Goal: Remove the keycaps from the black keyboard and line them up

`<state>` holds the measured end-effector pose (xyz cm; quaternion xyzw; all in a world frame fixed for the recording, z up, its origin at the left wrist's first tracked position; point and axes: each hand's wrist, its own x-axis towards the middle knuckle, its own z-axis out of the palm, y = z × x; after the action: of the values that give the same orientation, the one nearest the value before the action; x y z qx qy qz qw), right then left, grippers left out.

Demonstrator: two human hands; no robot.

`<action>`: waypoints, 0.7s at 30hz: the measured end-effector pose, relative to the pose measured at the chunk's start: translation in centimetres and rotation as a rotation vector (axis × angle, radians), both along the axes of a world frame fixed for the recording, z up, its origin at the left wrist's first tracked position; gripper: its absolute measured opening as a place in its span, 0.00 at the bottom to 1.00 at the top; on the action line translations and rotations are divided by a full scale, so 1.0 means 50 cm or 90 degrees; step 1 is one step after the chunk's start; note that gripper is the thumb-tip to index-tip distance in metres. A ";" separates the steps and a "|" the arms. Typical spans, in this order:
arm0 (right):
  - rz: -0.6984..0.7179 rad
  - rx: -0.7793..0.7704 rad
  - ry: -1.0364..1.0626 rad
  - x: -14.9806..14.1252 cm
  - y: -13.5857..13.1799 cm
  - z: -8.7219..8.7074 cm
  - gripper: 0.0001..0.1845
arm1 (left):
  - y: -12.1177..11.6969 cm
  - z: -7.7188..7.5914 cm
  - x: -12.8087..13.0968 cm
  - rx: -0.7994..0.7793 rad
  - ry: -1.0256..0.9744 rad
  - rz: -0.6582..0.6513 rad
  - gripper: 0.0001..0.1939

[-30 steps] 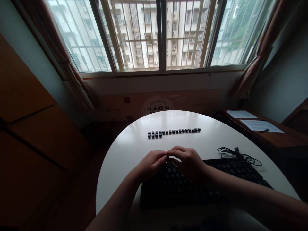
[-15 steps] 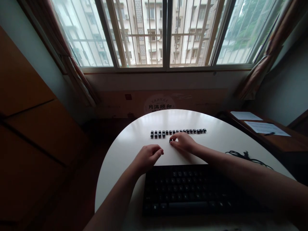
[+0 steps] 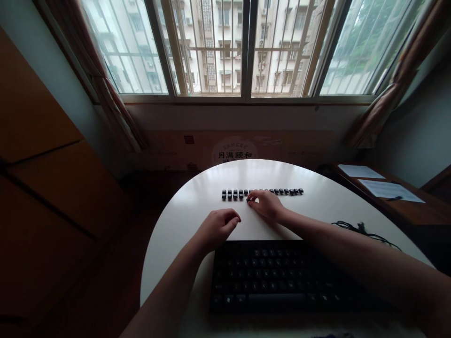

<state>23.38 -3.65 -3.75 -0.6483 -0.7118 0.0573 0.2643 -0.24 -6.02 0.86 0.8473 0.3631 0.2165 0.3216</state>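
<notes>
Right hand (image 3: 266, 205): fingers grip a small black keycap (image 3: 249, 200) at the counter (image 3: 186, 211), just right of the front row (image 3: 235, 197). Recommended: set it level, release gently, avoid nudging the back row (image 3: 281, 191), partly hidden behind. Left hand (image 3: 216, 228): fingers curled; contents cannot be told. Keyboard (image 3: 266, 277) lies nearer; cable (image 3: 362, 229) beyond right forearm (image 3: 338, 241).

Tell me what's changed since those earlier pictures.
The right hand parted from the left hand above the keyboard and moved forward; it now holds a small black keycap just right of the front row of keycaps. Those keycaps, keyboard and cable stayed put.
</notes>
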 end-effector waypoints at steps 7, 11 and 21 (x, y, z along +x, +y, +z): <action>-0.031 0.007 0.000 -0.006 0.029 -0.006 0.08 | 0.003 -0.002 -0.003 -0.006 0.002 0.006 0.14; -0.034 0.012 0.003 -0.006 0.033 -0.008 0.09 | 0.007 -0.005 -0.003 0.001 0.000 0.005 0.14; -0.011 0.094 0.067 -0.007 0.008 0.017 0.13 | 0.010 -0.007 -0.004 0.017 0.005 0.002 0.13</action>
<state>23.01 -3.25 -2.89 -0.6293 -0.6935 0.0368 0.3488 -0.46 -5.53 0.53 0.8518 0.3627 0.2185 0.3084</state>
